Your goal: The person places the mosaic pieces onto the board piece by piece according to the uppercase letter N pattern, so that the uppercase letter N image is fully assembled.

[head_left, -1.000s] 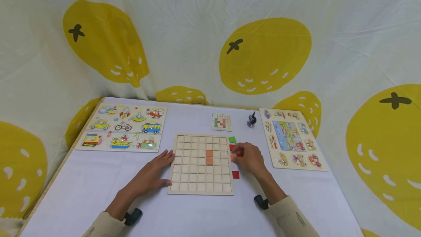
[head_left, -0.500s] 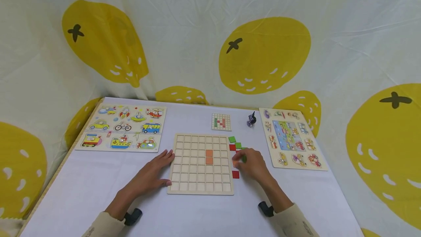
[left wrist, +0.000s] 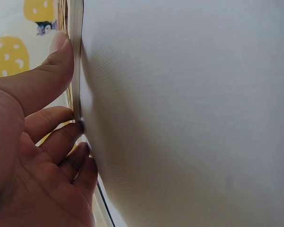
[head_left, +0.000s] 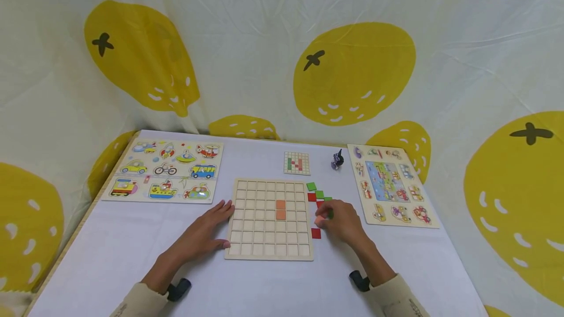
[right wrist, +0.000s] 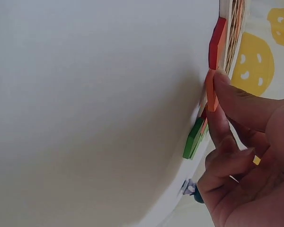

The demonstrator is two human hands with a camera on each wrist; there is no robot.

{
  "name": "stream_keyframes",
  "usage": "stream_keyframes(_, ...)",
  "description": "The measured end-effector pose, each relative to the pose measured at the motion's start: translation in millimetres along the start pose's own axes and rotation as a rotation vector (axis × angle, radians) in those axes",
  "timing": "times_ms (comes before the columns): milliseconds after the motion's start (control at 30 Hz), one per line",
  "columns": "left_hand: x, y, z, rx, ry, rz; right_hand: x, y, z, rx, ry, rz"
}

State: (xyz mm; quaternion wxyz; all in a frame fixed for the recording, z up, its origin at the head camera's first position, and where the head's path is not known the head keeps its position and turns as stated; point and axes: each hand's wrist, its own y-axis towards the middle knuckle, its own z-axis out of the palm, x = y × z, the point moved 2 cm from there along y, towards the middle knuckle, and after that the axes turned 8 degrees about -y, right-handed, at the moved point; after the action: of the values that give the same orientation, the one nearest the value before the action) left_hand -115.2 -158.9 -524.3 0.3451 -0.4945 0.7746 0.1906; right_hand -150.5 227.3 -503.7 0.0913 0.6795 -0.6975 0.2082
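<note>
A wooden grid board (head_left: 260, 238) lies on the white table, with two orange tiles (head_left: 280, 205) in neighbouring cells of one column. My left hand (head_left: 198, 234) rests against the board's left edge, fingers and thumb spread; the left wrist view shows the thumb (left wrist: 57, 66) and fingertips along that edge. Just right of the board, my right hand (head_left: 341, 221) pinches another orange tile (right wrist: 211, 90) between thumb and finger, low over the table. Around it lie red tiles (head_left: 316, 233) and green tiles (head_left: 311, 187), some partly hidden by the hand.
Behind the board lies a small pattern card (head_left: 296, 163) with coloured squares, and a small dark figurine (head_left: 337, 159) stands to its right. A vehicle puzzle (head_left: 163, 170) occupies the back left; another picture puzzle (head_left: 392, 185) lies at the right.
My right hand has shifted slightly right and toward me, with the orange tile at its fingertips, uncovering red and green tiles behind it. My left hand has stayed put.
</note>
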Motion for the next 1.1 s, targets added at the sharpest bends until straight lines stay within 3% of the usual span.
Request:
stream_keyframes(200,-0.7,0.1,0.3,-0.002,0.004,-0.004,-2,0,-6,-0.03,-0.018,0.017)
stream_keyframes(567,-1.8,-0.1,0.3,0.004,0.007,-0.016,16,-6,-8,-0.061,0.109,-0.007)
stream_keyframes(1100,-0.4,0.4,0.9,0.001,-0.004,-0.019,62,-18,19,-0.028,0.134,-0.059)
